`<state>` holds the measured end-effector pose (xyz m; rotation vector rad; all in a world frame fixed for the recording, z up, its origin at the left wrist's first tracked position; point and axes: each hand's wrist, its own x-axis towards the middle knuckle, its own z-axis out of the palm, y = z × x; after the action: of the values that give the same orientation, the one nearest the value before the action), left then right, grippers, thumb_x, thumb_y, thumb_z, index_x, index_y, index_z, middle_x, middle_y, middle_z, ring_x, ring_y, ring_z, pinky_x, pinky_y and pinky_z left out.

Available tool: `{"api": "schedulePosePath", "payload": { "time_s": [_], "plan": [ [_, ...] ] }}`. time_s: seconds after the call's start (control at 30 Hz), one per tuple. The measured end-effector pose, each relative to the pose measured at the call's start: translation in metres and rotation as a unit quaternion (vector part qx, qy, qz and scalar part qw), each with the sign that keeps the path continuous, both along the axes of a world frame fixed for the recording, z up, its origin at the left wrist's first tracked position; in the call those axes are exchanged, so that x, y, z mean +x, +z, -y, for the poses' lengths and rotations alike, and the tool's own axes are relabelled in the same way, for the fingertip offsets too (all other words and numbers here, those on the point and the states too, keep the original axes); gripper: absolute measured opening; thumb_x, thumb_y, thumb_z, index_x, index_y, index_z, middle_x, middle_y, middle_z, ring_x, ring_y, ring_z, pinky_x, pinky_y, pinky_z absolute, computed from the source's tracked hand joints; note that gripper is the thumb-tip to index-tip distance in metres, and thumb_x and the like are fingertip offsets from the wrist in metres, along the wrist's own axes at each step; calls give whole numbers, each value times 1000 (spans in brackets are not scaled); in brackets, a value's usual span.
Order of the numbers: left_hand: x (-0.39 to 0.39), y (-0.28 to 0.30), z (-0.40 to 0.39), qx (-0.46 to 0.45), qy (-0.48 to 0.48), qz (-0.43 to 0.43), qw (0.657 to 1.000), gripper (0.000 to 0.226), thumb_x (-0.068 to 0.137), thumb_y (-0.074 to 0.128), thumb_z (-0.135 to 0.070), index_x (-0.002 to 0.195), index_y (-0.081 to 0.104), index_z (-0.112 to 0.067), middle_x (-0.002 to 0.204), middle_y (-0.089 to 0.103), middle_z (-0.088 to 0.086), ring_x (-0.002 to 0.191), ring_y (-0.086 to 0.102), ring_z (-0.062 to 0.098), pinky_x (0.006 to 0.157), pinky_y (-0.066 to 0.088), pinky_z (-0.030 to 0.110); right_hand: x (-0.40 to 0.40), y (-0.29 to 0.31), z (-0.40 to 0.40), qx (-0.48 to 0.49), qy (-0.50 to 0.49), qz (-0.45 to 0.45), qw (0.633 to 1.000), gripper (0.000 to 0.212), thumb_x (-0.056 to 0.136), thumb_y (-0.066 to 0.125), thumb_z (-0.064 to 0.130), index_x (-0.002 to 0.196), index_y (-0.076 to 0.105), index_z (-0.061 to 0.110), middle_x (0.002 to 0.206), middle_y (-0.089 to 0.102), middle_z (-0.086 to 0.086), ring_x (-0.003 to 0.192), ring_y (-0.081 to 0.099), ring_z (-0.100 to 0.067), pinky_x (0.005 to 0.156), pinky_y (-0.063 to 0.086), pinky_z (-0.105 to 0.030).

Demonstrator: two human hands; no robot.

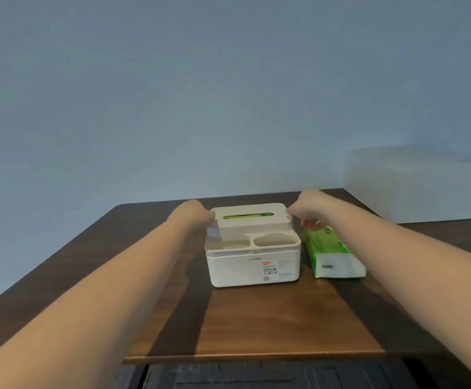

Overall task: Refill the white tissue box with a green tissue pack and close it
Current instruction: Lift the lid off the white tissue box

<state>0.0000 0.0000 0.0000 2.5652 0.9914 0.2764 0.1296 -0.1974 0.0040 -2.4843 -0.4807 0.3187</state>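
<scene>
The white tissue box stands in the middle of a brown wooden table. Its white lid sits on the rear half, and green shows through the lid's slot. My left hand grips the lid's left end and my right hand grips its right end. A green tissue pack lies flat on the table just right of the box, under my right wrist. Two open compartments lie along the box's front edge.
A pale wall rises behind the table. A whitish block stands at the back right. The table's near edge runs across the bottom, with a dark slatted surface below it.
</scene>
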Motion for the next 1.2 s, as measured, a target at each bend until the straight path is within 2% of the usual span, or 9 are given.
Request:
{"api": "schedulePosePath", "payload": {
  "time_s": [0.1, 0.23, 0.4, 0.47, 0.67, 0.8, 0.87, 1.0, 1.2],
  "plan": [
    [-2, -4, -3, -16, 5, -8, 1000, 27, 88, 47, -29, 67, 48, -12, 64, 52, 3, 71, 53, 28, 65, 42, 31, -5, -2, 0, -12, -3, -3, 1000, 14, 87, 55, 15, 79, 58, 3, 70, 60, -13, 58, 52, -26, 61, 48, -31],
    [0, -9, -2, -61, -10, -7, 998, 18, 84, 52, -25, 71, 50, -12, 69, 54, 4, 65, 51, 25, 59, 40, 28, -12, -1, -3, -40, -1, 11, 999, 11, 79, 58, 6, 68, 60, 3, 73, 63, -14, 60, 51, -27, 58, 45, -29],
    [6, -12, -4, -11, -14, 20, 1000, 14, 87, 49, -24, 85, 52, -10, 84, 59, 5, 76, 54, 27, 59, 40, 27, -22, 5, -9, -121, 10, 37, 992, 7, 71, 65, 3, 65, 62, 6, 63, 53, -10, 63, 47, -28, 58, 40, -28],
    [7, -13, -4, -5, -11, 29, 1000, 14, 87, 48, -21, 78, 51, -11, 80, 56, 4, 76, 52, 27, 56, 37, 26, -26, 7, -11, -133, -2, 44, 990, 11, 72, 63, 5, 63, 57, 6, 63, 49, -8, 62, 46, -27, 51, 36, -24],
    [4, -4, -8, -17, 5, 88, 996, 14, 83, 48, -14, 70, 46, -10, 69, 50, 4, 59, 44, 20, 49, 33, 25, -30, 14, -13, -66, -36, 65, 995, 19, 70, 62, 2, 57, 49, 7, 66, 50, -7, 61, 49, -26, 48, 34, -22],
    [-5, 9, -17, -42, 30, 162, 986, 8, 80, 48, -10, 87, 52, -7, 83, 57, 8, 77, 52, 29, 59, 39, 29, -32, 17, -22, 14, -44, 79, 996, 19, 77, 58, 3, 61, 49, 6, 65, 48, -9, 56, 45, -24, 48, 33, -23],
    [-11, 14, -25, -50, 41, 186, 980, 10, 77, 50, -7, 87, 53, -7, 85, 58, 11, 77, 51, 31, 61, 39, 30, -36, 22, -28, 36, -42, 81, 995, 22, 76, 60, 0, 59, 46, 6, 63, 44, -9, 54, 42, -24, 47, 32, -24],
    [-26, 18, -45, -50, 67, 201, 976, 11, 74, 50, -3, 83, 52, -7, 84, 58, 13, 75, 50, 31, 59, 37, 29, -53, 32, -48, 16, -17, 69, 997, 25, 64, 71, -7, 57, 50, 4, 65, 48, -9, 59, 48, -27, 53, 40, -28],
    [-56, 4, -85, -27, 110, 194, 974, 10, 73, 48, -3, 82, 51, -6, 78, 55, 11, 73, 49, 31, 55, 33, 28, -75, 30, -97, 1, 29, 78, 997, 27, 67, 74, -3, 60, 49, 5, 64, 49, -8, 68, 54, -31, 59, 44, -30]
  ]
}}
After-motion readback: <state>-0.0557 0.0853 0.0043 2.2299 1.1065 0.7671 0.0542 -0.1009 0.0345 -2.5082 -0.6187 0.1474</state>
